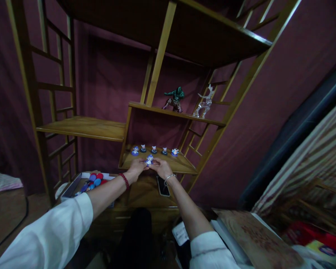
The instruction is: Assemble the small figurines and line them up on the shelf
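Note:
Between the fingers of both hands is a small purple-and-white figurine [149, 160], held upright at the front edge of the lower shelf [182, 164]. My left hand [137, 167] pinches it from the left, my right hand [161, 167] from the right. Behind it on that shelf stands a row of small figurines: a purple one [135, 151] at the left, dark-based ones [154, 150] in the middle, and a blue-and-white one [175, 152] at the right. A phone [163, 186] lies below my right wrist.
An open box [72, 186] of colourful round-based pieces sits at lower left. On the shelf above stand a dark green crouching statue [174, 99] and a clear deer figure [204, 104]. Wooden uprights [161, 52] frame the compartments. Cardboard [257, 235] leans at lower right.

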A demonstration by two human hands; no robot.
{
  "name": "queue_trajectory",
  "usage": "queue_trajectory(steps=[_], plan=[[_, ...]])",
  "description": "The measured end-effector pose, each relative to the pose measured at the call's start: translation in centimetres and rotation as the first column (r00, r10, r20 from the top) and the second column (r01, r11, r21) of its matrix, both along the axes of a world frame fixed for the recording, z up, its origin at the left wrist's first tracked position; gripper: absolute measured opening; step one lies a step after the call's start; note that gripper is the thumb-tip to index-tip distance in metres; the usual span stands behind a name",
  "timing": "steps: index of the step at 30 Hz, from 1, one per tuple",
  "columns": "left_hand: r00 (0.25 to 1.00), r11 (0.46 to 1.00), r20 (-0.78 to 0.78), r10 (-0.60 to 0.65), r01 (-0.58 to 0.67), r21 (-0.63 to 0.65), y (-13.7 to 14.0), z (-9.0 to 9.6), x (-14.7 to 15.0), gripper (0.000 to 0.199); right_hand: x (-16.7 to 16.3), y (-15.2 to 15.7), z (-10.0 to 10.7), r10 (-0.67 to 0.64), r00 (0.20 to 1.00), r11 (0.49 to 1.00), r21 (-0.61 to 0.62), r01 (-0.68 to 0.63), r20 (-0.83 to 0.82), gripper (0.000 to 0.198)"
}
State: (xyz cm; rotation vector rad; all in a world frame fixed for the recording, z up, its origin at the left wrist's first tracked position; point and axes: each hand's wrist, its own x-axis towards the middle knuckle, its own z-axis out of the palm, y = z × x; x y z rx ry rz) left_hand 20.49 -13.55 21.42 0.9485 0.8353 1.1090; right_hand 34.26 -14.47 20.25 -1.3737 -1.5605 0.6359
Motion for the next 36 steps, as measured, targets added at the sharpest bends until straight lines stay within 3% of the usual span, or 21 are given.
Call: queue_trajectory(steps=[7, 12, 16, 21, 27, 31, 36], plan=[[0.977, 0.994, -0.204, 0.061, -0.042, 0.099, 1.5, -0.5, 0.8, 0.019, 0.6, 1.3, 0.0, -0.044, 0.999, 0.999, 0.003, 0.044, 0.016, 0.027], [0.903, 0.975, -0.416, 0.106, -0.012, 0.221, 2.5, -1.2, 0.7, 0.022, 1.0, 2.3, -0.3, -0.054, 0.998, 0.999, -0.005, 0.054, 0.017, 0.03], [0.811, 0.94, -0.554, 0.187, 0.016, 0.34, 2.4, -0.7, 0.1, 0.024, 1.3, 3.3, -0.4, -0.06, 0.998, 0.998, -0.012, 0.06, 0.021, 0.03], [0.638, 0.885, -0.715, 0.286, 0.109, 0.452, 1.7, 0.4, -0.9, 0.031, 1.2, 4.4, -0.5, -0.068, 0.997, 0.998, -0.011, 0.068, 0.032, 0.028], [0.416, 0.779, -0.793, 0.444, 0.258, 0.572, 2.4, -0.4, -1.6, 0.031, 1.0, 5.3, -0.6, -0.086, 0.995, 0.996, -0.033, 0.088, 0.043, 0.027], [0.297, 0.793, -0.827, 0.477, 0.262, 0.551, 2.7, -0.6, -1.7, 0.036, 1.2, 6.0, -0.8, -0.096, 0.994, 0.995, -0.021, 0.098, 0.059, 0.028], [0.225, 0.818, -0.846, 0.483, 0.23, 0.528, 2.6, -0.1, -2.0, 0.039, 1.3, 6.8, -1.0, -0.097, 0.993, 0.995, -0.017, 0.098, 0.066, 0.031]])
